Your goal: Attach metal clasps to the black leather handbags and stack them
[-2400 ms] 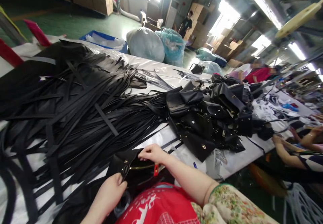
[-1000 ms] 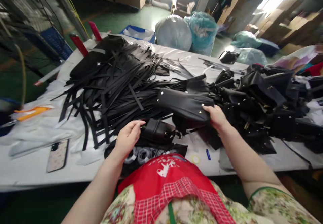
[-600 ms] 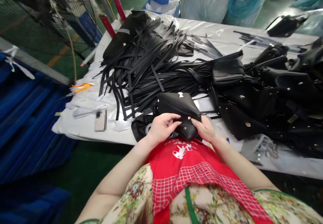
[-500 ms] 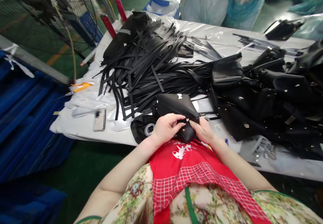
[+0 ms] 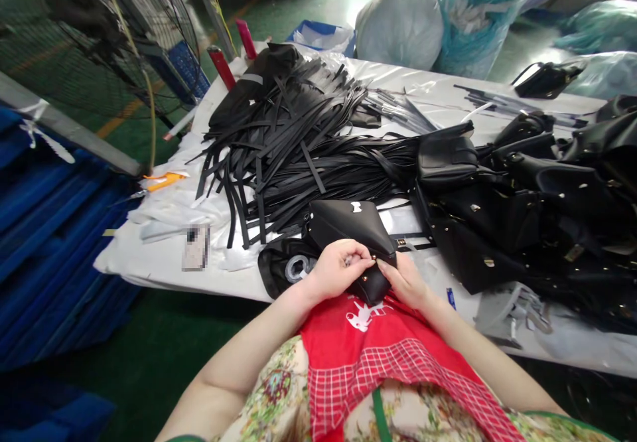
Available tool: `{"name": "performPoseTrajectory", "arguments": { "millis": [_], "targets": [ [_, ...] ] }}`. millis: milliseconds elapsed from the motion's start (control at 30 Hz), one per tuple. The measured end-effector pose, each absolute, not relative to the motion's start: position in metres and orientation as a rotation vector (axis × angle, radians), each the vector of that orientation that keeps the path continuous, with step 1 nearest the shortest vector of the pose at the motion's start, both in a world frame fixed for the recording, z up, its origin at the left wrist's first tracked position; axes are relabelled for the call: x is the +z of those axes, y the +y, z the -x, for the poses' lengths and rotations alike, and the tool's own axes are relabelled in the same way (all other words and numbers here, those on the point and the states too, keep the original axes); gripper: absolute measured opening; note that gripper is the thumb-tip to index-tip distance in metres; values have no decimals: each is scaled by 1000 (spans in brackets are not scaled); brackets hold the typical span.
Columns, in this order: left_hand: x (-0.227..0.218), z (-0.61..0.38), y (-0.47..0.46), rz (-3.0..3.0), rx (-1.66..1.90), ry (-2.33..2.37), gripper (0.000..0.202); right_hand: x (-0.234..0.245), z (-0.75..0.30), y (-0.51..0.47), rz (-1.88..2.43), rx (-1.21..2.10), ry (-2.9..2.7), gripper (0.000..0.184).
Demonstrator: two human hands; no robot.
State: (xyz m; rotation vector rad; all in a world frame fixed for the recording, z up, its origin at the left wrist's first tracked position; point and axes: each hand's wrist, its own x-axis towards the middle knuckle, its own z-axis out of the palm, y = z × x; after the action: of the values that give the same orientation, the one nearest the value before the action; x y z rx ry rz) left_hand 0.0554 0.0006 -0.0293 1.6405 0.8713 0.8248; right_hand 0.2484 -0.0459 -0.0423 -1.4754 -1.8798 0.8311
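A small black handbag (image 5: 343,223) with a silvery bow-shaped piece on its face lies at the table's near edge, against my red apron. The thumb and forefinger of my left hand (image 5: 338,269) are pinched together at a small gold metal fitting on the bag's side. My right hand (image 5: 405,279) grips the bag's right end, its thumb pressed close to the same fitting and its other fingers hidden behind the bag. Beside my left wrist, a roll of clear tape (image 5: 297,268) rests on another black piece (image 5: 271,266).
Black straps (image 5: 298,143) lie heaped beyond the bag. More black bags (image 5: 502,210) are piled to the right. A phone (image 5: 196,248) and an orange-handled tool (image 5: 164,180) lie at left. Blue stacked crates (image 5: 60,229) and a fan (image 5: 74,17) stand beside the table.
My left fingertips have closed in toward my right thumb at the metal fitting. The whole scene sits slightly lower in view; the bag stays in both hands.
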Motion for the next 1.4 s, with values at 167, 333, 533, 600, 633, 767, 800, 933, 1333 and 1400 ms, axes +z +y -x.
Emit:
{"name": "performPoseTrajectory", "arguments": {
  "millis": [167,333,533,600,633,767,800,933,1333,1400],
  "targets": [
    [-43,-36,38,-1109,947,838,25,-32,-250,-45,1489,788,-2107,31],
    [-56,-39,92,-1284,905,1181,29,-20,-245,-41,1445,698,-2339,28],
    [-48,-52,125,-1432,560,1138,30,-20,-240,-40,1431,661,-2387,26],
    [-44,-56,128,-1479,481,1122,30,-19,-237,-40,1422,653,-2393,26],
    [-43,-58,129,-1487,466,1116,29,-18,-236,-41,1419,651,-2404,26],
    [-37,-55,130,-1399,471,1011,32,-15,-235,-42,1440,632,-2434,28],
    [-36,-50,130,-1311,492,920,36,-15,-237,-42,1458,629,-2424,29],
    [-38,-12,131,-922,755,596,35,-21,-257,-43,1571,697,-2302,34],
    [-128,43,104,-1011,904,1188,20,-54,-313,-38,1765,1118,-1839,43],
    [-136,34,104,-1049,943,1245,17,-53,-316,-35,1798,1162,-1805,44]
  ]
}}
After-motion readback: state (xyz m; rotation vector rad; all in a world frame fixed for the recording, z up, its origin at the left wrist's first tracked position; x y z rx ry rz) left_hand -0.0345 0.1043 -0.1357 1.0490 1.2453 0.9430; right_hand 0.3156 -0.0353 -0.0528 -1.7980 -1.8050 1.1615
